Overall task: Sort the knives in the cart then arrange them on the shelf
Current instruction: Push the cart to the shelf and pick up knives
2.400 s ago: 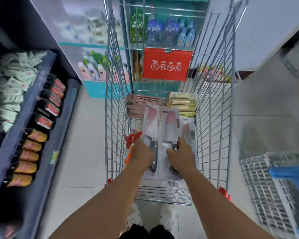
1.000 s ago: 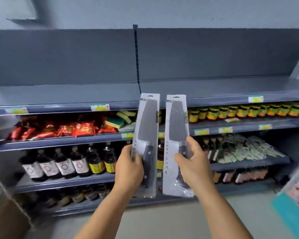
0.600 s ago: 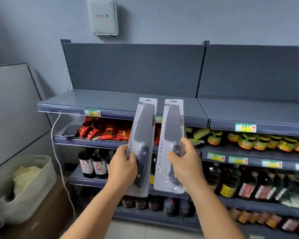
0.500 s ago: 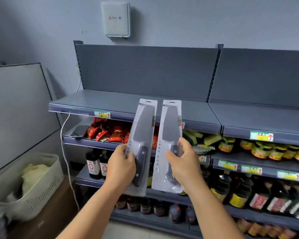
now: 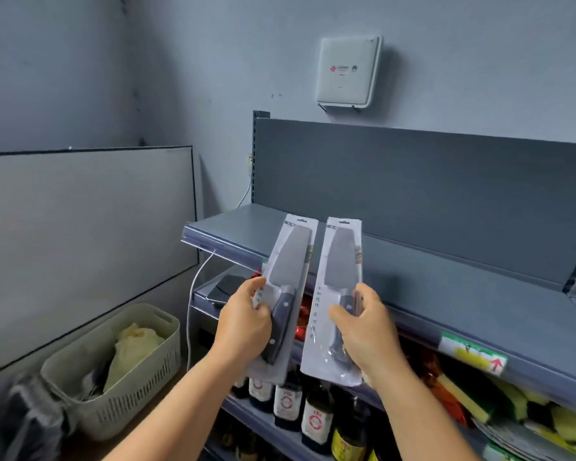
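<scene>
Top shelf [image 5: 446, 261] is the biggest thing here: grey, bare where visible, runs from left end off to the right, back panel [image 5: 413, 181] above it. Below it a 2nd shelf w/ a phone [image 5: 225, 287] at the left end plus red packets, and a lower one w/ dark bottles [image 5: 313, 417]. Beige basket [image 5: 120, 371] on the floor at left, white wall box [image 5: 346, 73] above.

Two packaged knives held up in front of the top shelf's edge, blades up, handles down, side by side, cards nearly touching near the top. Neither is on the shelf yet.

Risks, judged from this: both cards are gripped low, at the handle end, so the tall top part could flop or catch the shelf lip going in. Cards look slick, so a one-hand release could let one slide off the edge toward the phone or bottles below.

Left knife [image 5: 288, 294]: left hand [image 5: 243, 324] grips it, thumb on the front beside the handle, fingers wrapped behind, tilted slightly right. Right knife [image 5: 338, 301]: right hand [image 5: 366, 331] grips it, thumb across the front over the handle, fingers curled round the card's right edge.
</scene>
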A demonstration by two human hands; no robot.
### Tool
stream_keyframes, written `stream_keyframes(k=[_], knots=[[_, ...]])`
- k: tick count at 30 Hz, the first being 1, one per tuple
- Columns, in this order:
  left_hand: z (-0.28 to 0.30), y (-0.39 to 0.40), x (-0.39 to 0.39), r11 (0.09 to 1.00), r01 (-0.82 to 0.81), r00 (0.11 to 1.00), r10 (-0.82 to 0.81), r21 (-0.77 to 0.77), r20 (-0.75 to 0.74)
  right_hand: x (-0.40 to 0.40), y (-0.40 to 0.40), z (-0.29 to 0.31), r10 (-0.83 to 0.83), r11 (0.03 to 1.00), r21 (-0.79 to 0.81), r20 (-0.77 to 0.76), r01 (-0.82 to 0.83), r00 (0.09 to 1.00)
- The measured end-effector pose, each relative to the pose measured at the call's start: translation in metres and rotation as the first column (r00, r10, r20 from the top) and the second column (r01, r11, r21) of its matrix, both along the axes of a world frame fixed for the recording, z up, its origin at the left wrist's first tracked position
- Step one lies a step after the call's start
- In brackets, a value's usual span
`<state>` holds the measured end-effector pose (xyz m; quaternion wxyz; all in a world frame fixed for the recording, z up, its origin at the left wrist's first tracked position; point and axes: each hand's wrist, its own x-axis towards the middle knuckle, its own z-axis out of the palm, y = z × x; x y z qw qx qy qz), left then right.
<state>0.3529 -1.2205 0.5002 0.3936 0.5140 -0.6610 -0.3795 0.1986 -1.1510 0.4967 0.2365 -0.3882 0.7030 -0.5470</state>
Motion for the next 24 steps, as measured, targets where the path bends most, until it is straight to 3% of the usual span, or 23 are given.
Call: stream_keyframes(k=[10,24], knots=[[0.027,-0.115,-0.008,0.992,-0.113,0.98,0.122,-0.062,0.156,-0.017,-0.142,0.017,0.057,0.997,0.05,0.046,-0.059,0.997],[0.037,-0.301,-0.001,0.999,0.015,0.947,-0.005,-0.029,0.32,0.018,-0.296,0.029,-0.076,0.981,0.179,0.028,0.07,0.997]])
